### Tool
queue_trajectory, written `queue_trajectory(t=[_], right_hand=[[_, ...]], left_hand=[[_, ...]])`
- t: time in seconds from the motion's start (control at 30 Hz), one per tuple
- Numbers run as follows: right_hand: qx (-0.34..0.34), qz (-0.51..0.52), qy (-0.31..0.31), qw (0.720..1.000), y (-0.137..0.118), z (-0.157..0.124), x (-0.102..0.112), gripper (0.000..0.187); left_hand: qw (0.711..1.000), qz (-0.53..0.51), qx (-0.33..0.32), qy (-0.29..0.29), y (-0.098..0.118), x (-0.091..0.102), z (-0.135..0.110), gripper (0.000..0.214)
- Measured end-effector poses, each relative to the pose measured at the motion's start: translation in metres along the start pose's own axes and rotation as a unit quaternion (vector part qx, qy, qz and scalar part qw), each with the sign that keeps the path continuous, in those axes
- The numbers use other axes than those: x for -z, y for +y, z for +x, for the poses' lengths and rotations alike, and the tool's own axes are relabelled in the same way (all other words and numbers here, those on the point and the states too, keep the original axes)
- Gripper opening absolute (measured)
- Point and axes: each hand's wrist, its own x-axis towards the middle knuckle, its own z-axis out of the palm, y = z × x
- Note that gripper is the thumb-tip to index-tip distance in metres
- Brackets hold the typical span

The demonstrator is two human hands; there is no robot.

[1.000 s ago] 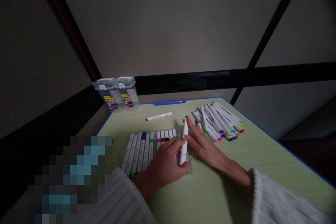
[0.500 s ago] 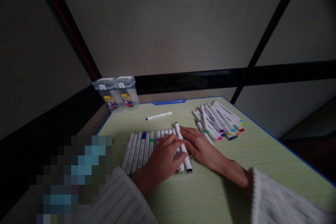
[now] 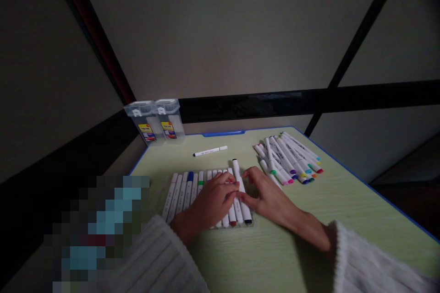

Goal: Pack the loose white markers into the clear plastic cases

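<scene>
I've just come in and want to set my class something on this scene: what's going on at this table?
A person is handling white markers. The left hand lies over a row of markers in a clear tray, and the right hand, thumb and fingers apart, is beside a black-ended marker at the row's right end. A loose pile of markers lies further right, and a single marker lies beyond the row.
</scene>
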Motion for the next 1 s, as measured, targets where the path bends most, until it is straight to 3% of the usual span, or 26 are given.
queue_trajectory(t=[0.17, 0.43, 1.0], right_hand=[[-0.035, -0.016, -0.017, 0.999, -0.004, 0.0, -0.003, 0.028], [-0.052, -0.001, -0.031, 0.998, -0.006, 0.001, 0.001, 0.021], [-0.05, -0.177, -0.041, 0.982, 0.0, 0.0, 0.015, 0.018]], left_hand=[[1.0, -0.007, -0.013, 0.007, -0.007, -0.002, 0.001, 0.018], [0.999, 0.024, -0.034, 0.001, -0.011, -0.002, 0.0, 0.016], [0.997, 0.06, -0.04, -0.008, -0.009, 0.0, -0.001, 0.018]])
